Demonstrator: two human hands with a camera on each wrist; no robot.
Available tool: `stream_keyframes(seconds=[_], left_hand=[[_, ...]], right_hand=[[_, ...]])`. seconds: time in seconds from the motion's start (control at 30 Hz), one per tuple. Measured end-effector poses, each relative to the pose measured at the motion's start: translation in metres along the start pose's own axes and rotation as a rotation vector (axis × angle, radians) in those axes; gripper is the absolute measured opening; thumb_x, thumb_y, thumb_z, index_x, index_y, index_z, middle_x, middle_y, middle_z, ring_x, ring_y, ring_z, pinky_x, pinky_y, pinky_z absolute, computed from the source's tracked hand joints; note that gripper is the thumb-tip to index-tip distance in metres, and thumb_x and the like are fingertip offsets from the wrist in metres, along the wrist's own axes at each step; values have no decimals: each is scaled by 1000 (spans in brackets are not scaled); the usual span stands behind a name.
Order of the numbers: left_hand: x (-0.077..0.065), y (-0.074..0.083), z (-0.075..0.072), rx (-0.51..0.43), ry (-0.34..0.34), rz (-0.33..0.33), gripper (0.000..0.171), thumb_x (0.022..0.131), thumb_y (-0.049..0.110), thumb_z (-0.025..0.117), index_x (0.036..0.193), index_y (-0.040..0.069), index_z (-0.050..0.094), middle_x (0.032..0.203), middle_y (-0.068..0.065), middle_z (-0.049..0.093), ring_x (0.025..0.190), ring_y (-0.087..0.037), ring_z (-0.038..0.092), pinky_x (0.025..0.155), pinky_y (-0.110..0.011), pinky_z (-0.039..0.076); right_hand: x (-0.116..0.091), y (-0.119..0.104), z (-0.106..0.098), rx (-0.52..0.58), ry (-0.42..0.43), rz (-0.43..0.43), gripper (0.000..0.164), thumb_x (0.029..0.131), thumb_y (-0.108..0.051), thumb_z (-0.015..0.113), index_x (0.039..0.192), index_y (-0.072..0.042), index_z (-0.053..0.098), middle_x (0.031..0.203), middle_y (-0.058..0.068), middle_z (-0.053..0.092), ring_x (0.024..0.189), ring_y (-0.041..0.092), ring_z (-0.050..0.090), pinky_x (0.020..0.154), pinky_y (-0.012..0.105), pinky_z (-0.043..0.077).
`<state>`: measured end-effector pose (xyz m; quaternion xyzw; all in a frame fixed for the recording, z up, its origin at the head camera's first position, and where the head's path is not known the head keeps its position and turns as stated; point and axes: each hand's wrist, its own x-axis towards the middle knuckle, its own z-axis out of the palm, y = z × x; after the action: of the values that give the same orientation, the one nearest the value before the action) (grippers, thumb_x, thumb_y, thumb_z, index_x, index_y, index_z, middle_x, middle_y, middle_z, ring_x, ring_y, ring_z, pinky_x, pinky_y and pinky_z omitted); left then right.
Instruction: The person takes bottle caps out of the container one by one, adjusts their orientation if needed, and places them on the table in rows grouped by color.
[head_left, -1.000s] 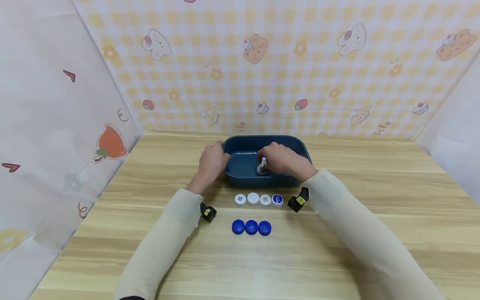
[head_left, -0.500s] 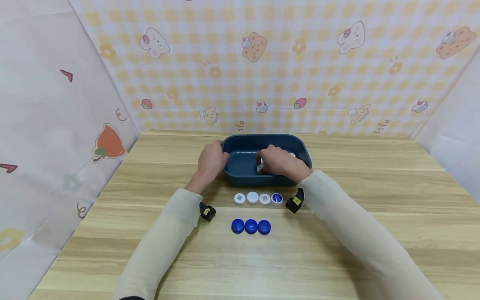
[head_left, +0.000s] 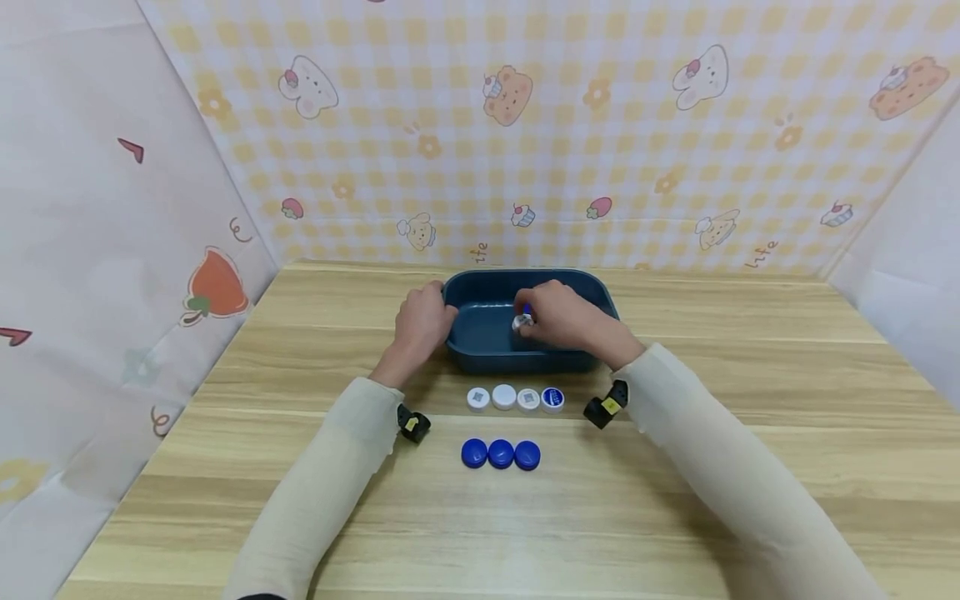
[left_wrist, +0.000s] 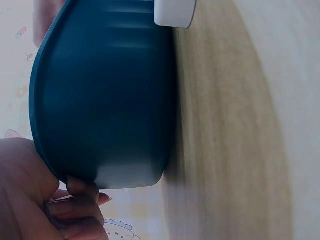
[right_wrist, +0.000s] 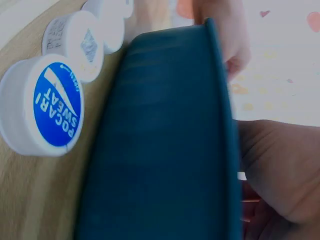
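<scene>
My left hand grips the left end of a dark blue plastic bin, with fingers curled at its rim, as the left wrist view shows. Inside the bin, my right hand has its thumb and fingers bent around a white bottle cap, which looks tilted. A bit of blue shows beside that cap, and the hand hides much of what lies there. In the right wrist view the bin's wall covers most of the fingers.
A row of white bottle caps stands in front of the bin; the rightmost cap has a blue printed top. Nearer the front lies a row of three blue caps. A checked cloth hangs behind the wooden table.
My right hand dipped deeper into the bin, then rose slightly and moved right; the white cap at its fingertips now sits farther back. My left hand has stayed on the rim.
</scene>
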<state>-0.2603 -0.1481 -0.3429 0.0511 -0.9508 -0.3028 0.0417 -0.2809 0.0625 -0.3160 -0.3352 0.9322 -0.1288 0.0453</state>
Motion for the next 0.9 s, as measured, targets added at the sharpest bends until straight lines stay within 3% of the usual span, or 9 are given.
stream_keyframes(seconds=[0.23, 0.4, 0.6, 0.9], left_hand=[[0, 1, 0, 2, 13, 6, 36, 94, 12, 54, 127, -1, 54, 110, -20, 64, 76, -25, 63, 61, -32, 52], [0, 1, 0, 2, 4, 2, 36, 95, 12, 54, 128, -1, 53, 109, -20, 63, 74, -25, 63, 58, -31, 52], [0, 1, 1, 6, -7, 0, 37, 95, 13, 54, 130, -1, 52, 110, -21, 63, 72, -25, 63, 55, -28, 50], [1, -1, -1, 8, 0, 6, 37, 94, 13, 54, 129, -1, 53, 105, -19, 64, 68, -24, 62, 52, -27, 48]], right_hand=[[-26, -5, -14, -30, 147, -87, 25, 85, -23, 71, 104, -8, 67, 83, 4, 59, 74, 19, 52, 63, 30, 45], [-46, -7, -18, -48, 186, -107, 26, 84, -24, 72, 103, -8, 68, 84, 4, 60, 73, 18, 53, 63, 28, 47], [-76, -7, -19, -35, 179, -99, 22, 82, -22, 74, 99, -9, 68, 79, 3, 57, 68, 17, 50, 59, 28, 44], [-105, -6, -7, -45, 78, -85, 21, 83, -24, 74, 97, -11, 65, 82, -3, 58, 66, 10, 50, 58, 24, 45]])
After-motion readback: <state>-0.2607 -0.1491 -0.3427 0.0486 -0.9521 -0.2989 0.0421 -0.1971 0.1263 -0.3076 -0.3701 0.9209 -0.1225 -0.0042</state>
